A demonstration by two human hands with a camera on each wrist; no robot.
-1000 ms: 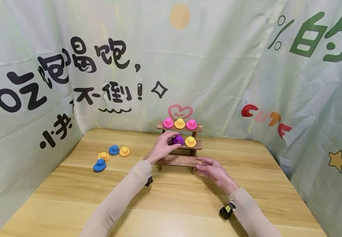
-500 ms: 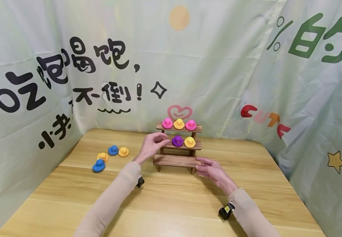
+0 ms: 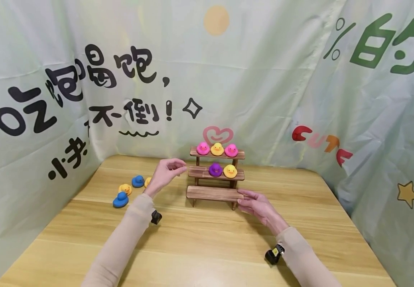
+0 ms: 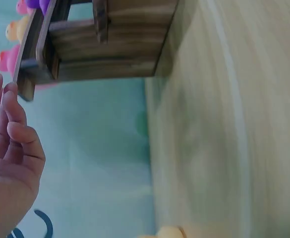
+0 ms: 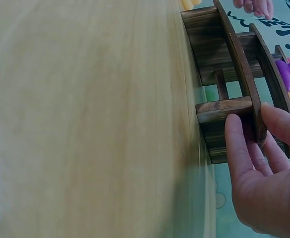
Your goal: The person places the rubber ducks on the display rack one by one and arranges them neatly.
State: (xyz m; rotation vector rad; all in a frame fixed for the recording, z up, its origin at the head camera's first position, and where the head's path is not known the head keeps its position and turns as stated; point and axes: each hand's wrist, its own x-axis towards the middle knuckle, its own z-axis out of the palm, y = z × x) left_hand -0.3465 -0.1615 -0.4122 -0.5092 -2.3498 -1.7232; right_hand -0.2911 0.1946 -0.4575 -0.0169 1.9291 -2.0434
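Observation:
A three-tier wooden display stand (image 3: 214, 193) stands at the back of the table. On its top tier sit two pink rubber ducks (image 3: 203, 148) (image 3: 231, 150) with a yellow one (image 3: 217, 149) between them. The middle tier bears a purple duck (image 3: 215, 170) and a yellow duck (image 3: 230, 171). My left hand (image 3: 165, 173) hovers just left of the middle tier, fingers loosely bent, holding nothing. With thumb above and fingers beneath, my right hand (image 5: 266, 173) grips the right end of the lowest tier.
At the left of the table lie two blue ducks (image 3: 121, 200) (image 3: 137, 181) and a yellow duck (image 3: 125, 189). Another yellow duck (image 3: 147, 182) is partly hidden behind my left hand. Printed cloth (image 3: 257, 99) hangs around the table's back and sides.
My left hand has let go of the purple duck on the middle tier and moved left, away from the stand. My right hand keeps its grip on the lowest tier.

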